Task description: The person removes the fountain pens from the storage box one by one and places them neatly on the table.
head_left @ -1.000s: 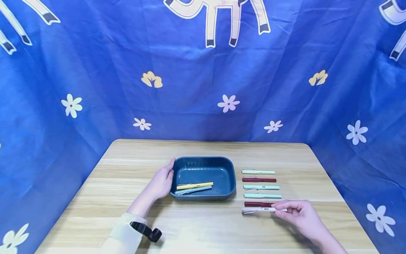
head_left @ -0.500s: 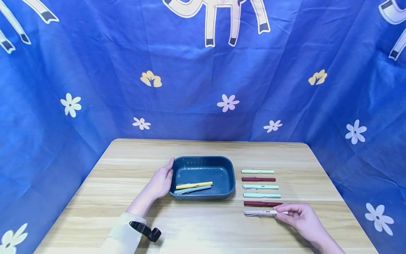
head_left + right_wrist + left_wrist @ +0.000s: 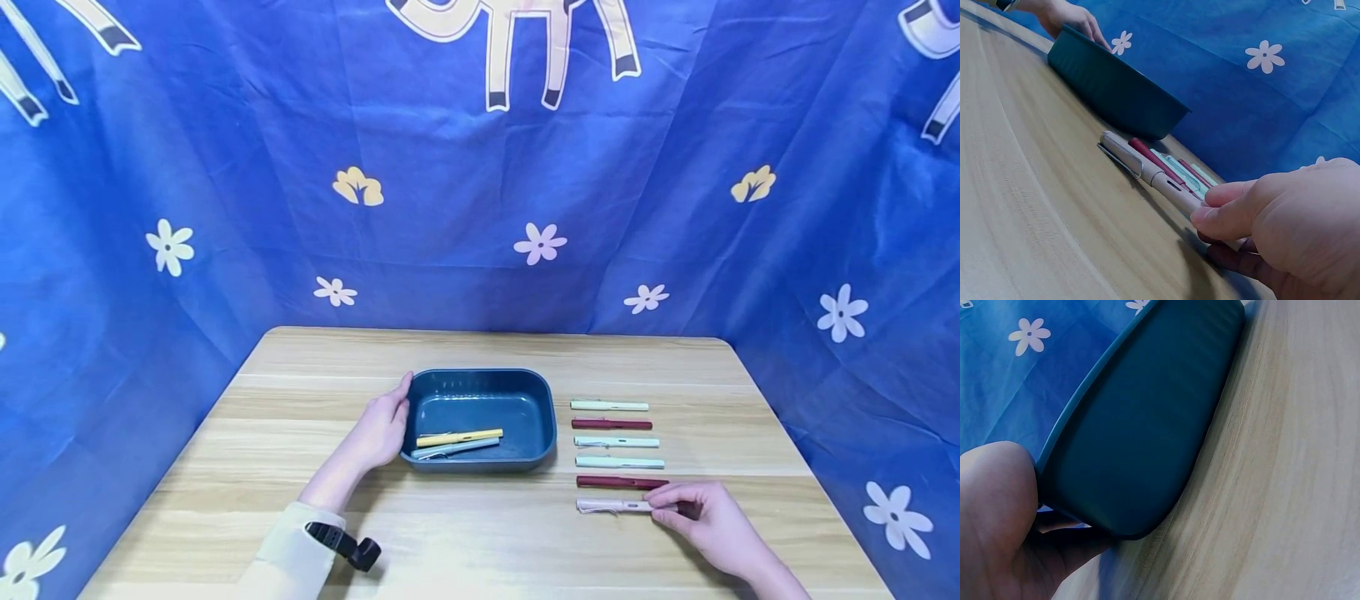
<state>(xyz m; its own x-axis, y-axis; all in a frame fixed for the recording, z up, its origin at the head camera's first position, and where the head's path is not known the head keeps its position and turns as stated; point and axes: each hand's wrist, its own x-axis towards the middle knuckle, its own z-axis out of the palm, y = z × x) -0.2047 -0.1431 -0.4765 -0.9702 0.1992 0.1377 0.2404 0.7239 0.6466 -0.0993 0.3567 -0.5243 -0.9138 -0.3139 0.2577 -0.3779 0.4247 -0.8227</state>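
Note:
A pale pinkish-white fountain pen (image 3: 611, 506) with a wire clip lies at the near end of a row of pens. My right hand (image 3: 705, 521) pinches its barrel end between thumb and fingers; the capped end points left. In the right wrist view the pen (image 3: 1172, 189) lies low over the table, and I cannot tell whether its cap touches the wood. My left hand (image 3: 384, 429) holds the left side of a dark teal box (image 3: 547, 392). A yellow pen (image 3: 468, 437) and a light blue pen (image 3: 472, 447) lie inside, along the near wall.
Right of the box, several capped pens lie in parallel: a dark red pen (image 3: 618, 482) nearest the held one, then mint pens (image 3: 618, 462), another dark red pen (image 3: 611, 425) and a pale green pen (image 3: 609, 406). Blue patterned cloth (image 3: 450, 275) surrounds the wooden table (image 3: 465, 533).
The right hand has shifted the white pen slightly right and nearer, apart from the dark red pen. Its clip has turned toward the near side. The left hand and box stay put.

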